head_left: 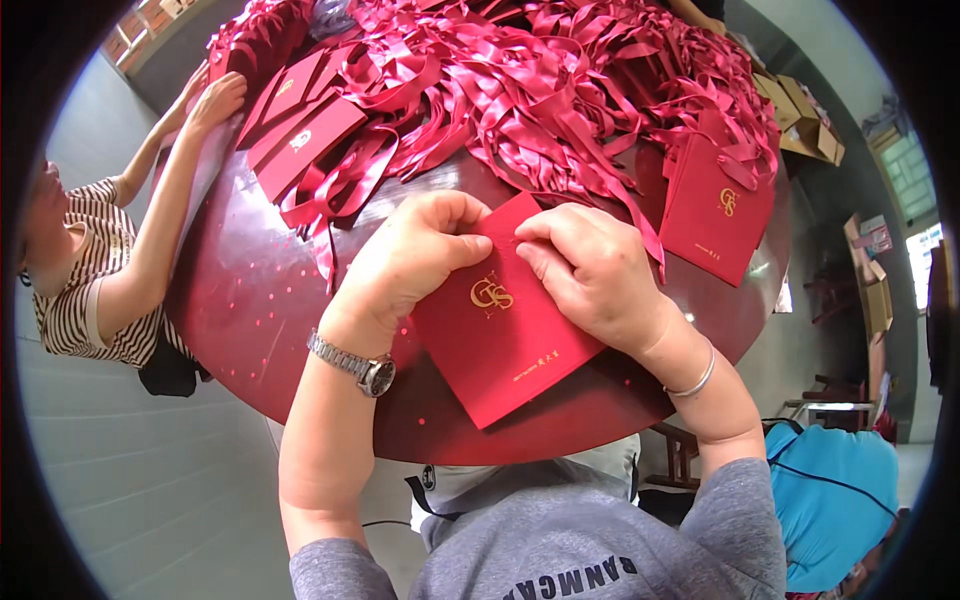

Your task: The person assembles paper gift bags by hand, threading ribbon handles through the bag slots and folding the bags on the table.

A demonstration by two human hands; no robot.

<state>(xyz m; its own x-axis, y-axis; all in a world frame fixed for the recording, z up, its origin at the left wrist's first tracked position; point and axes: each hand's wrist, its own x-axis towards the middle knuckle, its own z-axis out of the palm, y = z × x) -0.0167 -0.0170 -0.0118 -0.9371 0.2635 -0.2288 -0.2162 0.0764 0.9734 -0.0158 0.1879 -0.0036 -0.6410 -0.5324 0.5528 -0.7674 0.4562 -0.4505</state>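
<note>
A flat red paper gift bag (505, 345) with gold lettering lies in front of me at the near edge of the table, turned slightly askew. My left hand (425, 245) grips its upper left edge, the thumb on the front face and the fingers curled behind. At the bag's top edge, my right hand (590, 265) has its thumb and forefinger pinched together; whatever is between those fingertips is too small to make out. The bag's upper right part is hidden under my right hand.
A big heap of red satin ribbons (520, 90) covers the table's far side. More red bags lie at left (305, 140) and right (725, 200). A co-worker in a striped shirt (100, 270) handles bags at the far left. Cardboard boxes (800, 115) stand beyond.
</note>
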